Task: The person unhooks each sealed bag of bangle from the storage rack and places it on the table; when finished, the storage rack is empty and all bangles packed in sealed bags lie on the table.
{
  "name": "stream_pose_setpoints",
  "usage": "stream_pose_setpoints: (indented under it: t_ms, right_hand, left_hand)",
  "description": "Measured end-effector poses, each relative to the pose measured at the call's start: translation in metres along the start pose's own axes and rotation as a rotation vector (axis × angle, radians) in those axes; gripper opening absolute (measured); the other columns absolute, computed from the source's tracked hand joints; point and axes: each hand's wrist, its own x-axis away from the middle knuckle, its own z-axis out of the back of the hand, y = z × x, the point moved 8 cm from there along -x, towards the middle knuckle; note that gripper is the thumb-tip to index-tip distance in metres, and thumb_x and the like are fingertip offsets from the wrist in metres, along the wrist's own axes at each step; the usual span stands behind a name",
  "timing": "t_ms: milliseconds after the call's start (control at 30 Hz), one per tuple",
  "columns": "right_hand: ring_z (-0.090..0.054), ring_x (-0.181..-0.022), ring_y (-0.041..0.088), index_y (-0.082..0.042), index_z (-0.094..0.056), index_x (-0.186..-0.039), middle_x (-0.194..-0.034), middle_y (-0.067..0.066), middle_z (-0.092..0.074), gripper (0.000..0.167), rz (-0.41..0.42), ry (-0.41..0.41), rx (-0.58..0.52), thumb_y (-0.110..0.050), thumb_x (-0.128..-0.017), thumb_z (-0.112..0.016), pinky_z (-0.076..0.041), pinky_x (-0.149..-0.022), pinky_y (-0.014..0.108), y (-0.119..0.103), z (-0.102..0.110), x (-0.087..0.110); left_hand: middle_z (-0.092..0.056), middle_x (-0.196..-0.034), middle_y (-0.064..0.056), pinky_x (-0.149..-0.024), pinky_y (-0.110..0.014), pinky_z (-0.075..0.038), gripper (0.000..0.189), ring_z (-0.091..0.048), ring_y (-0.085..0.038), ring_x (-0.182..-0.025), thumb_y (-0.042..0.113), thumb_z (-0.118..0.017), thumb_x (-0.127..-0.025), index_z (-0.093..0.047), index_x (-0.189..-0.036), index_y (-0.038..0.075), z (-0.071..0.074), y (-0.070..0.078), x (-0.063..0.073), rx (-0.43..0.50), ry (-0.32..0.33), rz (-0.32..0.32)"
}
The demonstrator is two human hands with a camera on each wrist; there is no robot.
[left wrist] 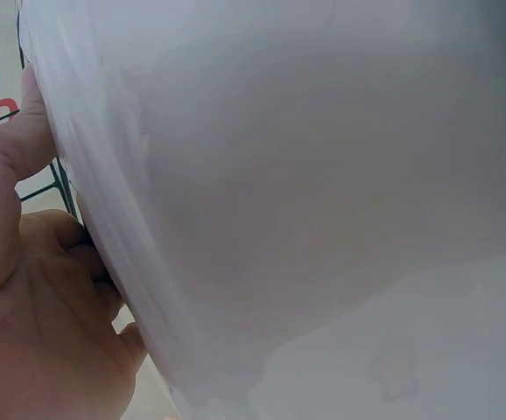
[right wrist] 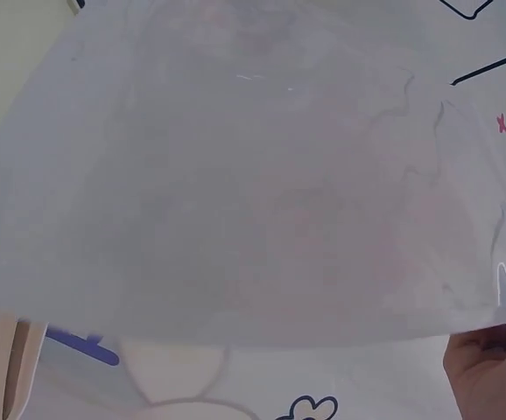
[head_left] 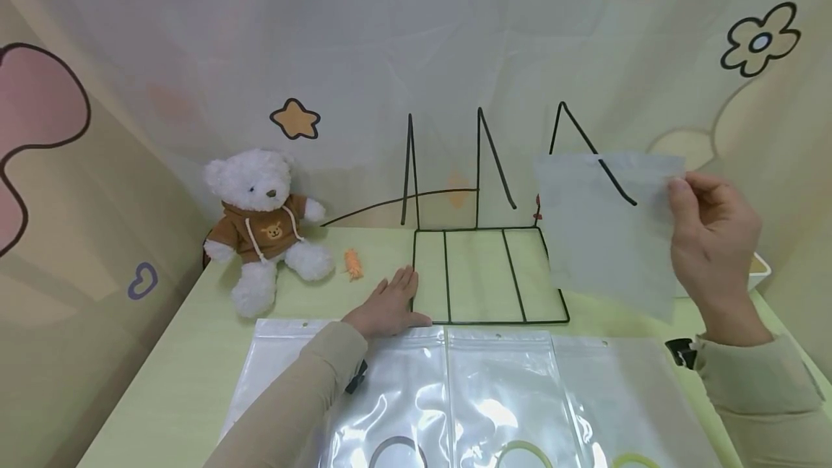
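Note:
My right hand (head_left: 718, 244) is raised at the right and pinches the edge of a translucent whitish plastic bag (head_left: 604, 237). That bag hangs in front of the right part of a black wire rack (head_left: 448, 273), which has upright pointed prongs at its back. On the table, my left hand (head_left: 386, 305) lies with fingers extended at the rack's front left corner. Just in front of it lie clear zip bags (head_left: 500, 367) in a row. In the left wrist view pale plastic (left wrist: 323, 175) covers most of the picture, partly hiding the fingers.
A white teddy bear (head_left: 253, 193) in a brown hoodie sits at the left back. Beside it lies a small orange object (head_left: 353, 264). Behind my right hand is a white-rimmed container (head_left: 759, 271), mostly hidden. A patterned cloth (head_left: 364, 35) hangs behind the table.

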Motion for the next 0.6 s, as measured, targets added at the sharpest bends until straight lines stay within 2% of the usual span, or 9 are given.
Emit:
stream_pose_setpoints:
  t_ms: [367,600]
  right_hand:
    - [-0.057,-0.074,0.003,0.008,-0.069,-0.103,-0.089,-0.010,-0.065,0.018,0.045,0.021,-0.014,-0.006,-0.092,-0.065,-0.044,-0.070,0.014,-0.021,0.015,0.010]
    - [-0.057,-0.074,0.002,0.008,-0.069,-0.100,-0.088,-0.010,-0.065,0.015,0.096,0.030,-0.045,-0.004,-0.091,-0.065,-0.043,-0.070,0.013,-0.029,0.026,0.017]
  left_hand:
    - [0.000,-0.161,-0.017,-0.117,-0.048,-0.005,0.094,0.003,-0.028,-0.148,0.054,-0.055,-0.094,-0.009,-0.153,-0.003,-0.001,0.000,0.001,0.005,-0.005,-0.005]
    - [-0.001,-0.161,-0.017,-0.117,-0.049,-0.005,0.094,0.002,-0.028,-0.148,0.054,-0.055,-0.094,-0.009,-0.153,-0.003,0.000,0.001,0.000,-0.002,-0.001,-0.006]
